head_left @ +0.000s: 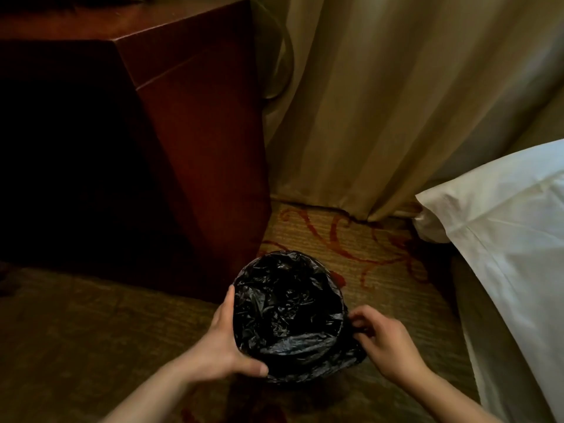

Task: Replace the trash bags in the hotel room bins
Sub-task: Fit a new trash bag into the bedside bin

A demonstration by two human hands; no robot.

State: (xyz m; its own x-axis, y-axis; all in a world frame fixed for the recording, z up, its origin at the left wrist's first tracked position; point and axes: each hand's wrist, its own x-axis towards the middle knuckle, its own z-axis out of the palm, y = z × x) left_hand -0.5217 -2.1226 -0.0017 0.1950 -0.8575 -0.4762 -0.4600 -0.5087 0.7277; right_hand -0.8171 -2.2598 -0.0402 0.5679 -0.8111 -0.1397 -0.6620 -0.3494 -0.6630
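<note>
Bag status: black trash bag [287, 306] sits between our two grips, mouth open, cuffed out over the rim of the bin. The bin itself is wrapped and hidden, and stands on the carpet [381, 254]. Left grip [222, 340] clasps the bagged rim, fingers up the far side, thumb on the near edge. Right grip [387, 346] pinches the loose overhang on the opposite side.

Inside we see crumpled plastic only; too dark to rule out rubbish at the bottom.

Our read: fresh liner is in and cuffed most of the way round, so this bin is nearly done. Left to do: take up the slack at the right grip. No other bins are in view, so we can't judge them.

Beyond the left grip is a dark wooden cabinet [198, 148]. Past both grips is a curtain [381, 102]. Right of the right grip is a white pillow [503, 224].
</note>
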